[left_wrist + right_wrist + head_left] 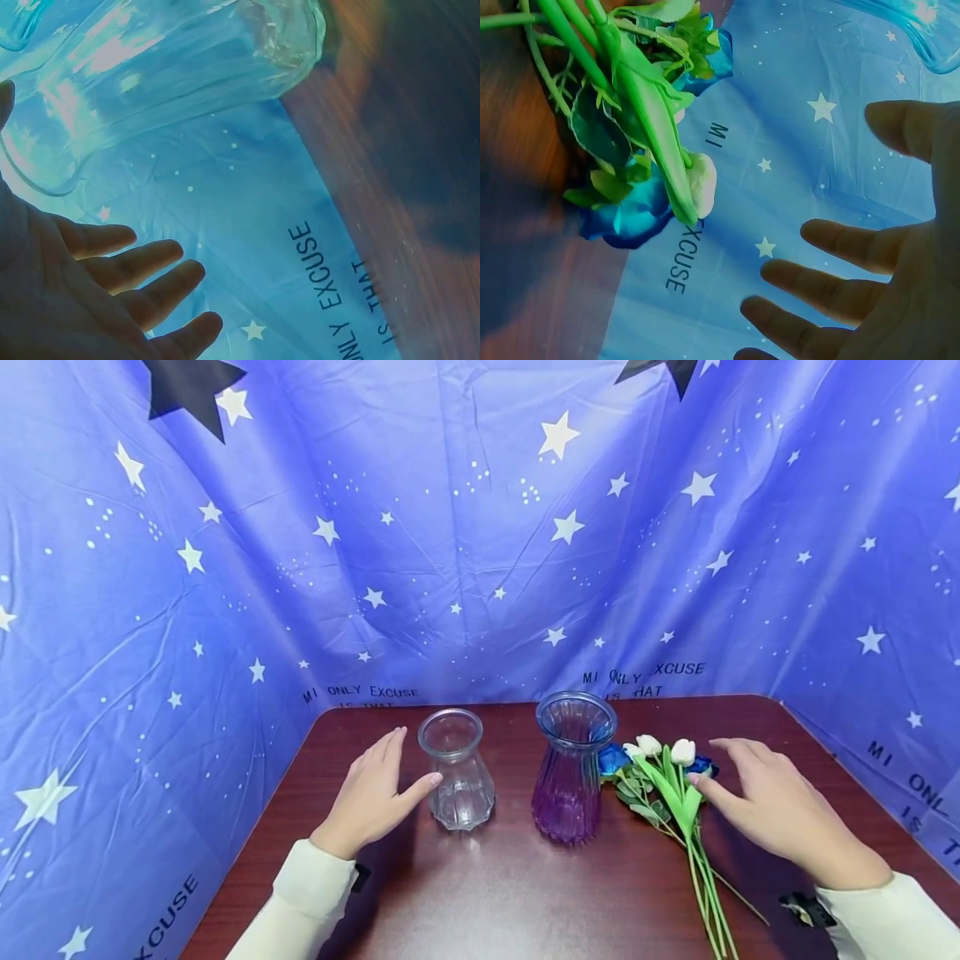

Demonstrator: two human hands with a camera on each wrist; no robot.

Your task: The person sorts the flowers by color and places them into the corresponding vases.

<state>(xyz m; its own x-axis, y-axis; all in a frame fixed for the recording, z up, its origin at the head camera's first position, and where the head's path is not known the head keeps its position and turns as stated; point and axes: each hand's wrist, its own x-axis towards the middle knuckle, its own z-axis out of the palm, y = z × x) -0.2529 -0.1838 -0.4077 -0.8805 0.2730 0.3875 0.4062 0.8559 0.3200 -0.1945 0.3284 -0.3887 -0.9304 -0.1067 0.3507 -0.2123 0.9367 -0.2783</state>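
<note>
A clear glass vase stands upright on the table, left of centre. Beside its left side is my left hand, fingers extended and holding nothing; the left wrist view shows the spread fingers apart from the glass vase. To the right stands a taller vase, bluish at the rim and purple lower down. A bunch of artificial flowers, with white tulips, blue blooms and long green stems, lies on the table right of it. My right hand hovers by the flowers with its fingers spread and nothing in its grasp.
The dark red wooden table reaches back to a blue star-patterned cloth, which hangs behind and along both sides. The flower stems run toward the table's front edge, near the right sleeve.
</note>
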